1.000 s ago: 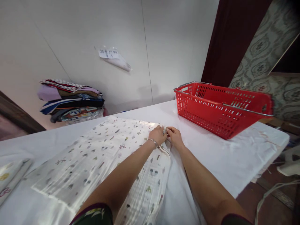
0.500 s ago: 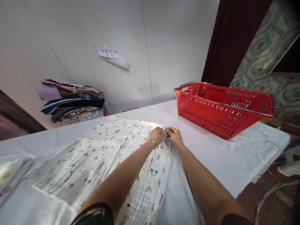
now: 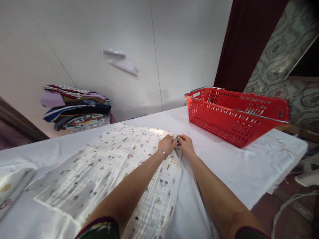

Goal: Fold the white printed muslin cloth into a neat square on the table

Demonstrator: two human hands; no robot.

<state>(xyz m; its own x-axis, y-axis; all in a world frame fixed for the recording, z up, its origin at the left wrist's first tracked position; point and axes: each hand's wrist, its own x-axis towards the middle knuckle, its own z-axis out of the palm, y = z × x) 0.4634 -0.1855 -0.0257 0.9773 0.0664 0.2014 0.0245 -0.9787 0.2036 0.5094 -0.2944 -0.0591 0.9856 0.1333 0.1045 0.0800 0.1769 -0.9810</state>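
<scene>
A white printed cloth [image 3: 104, 166] with small coloured motifs lies spread flat on the white table [image 3: 224, 169]. Both of my hands meet at its far right corner. My left hand [image 3: 167, 144], with a thin bracelet at the wrist, is closed in a pinch on the cloth's edge. My right hand [image 3: 184, 143] is closed on the same corner, its fingertips touching those of the left. The cloth's right edge runs back toward me between my forearms.
A red plastic basket [image 3: 234, 114] with metal handles stands on the table at the right. A stack of folded clothes [image 3: 74, 107] sits against the white wall at the back left. Another folded fabric [image 3: 10, 186] lies at the left edge. The table's right edge drops to the floor.
My hands have stayed at the cloth's corner, with only slight finger movement. The paper note on the wall has flipped up so its writing no longer shows.
</scene>
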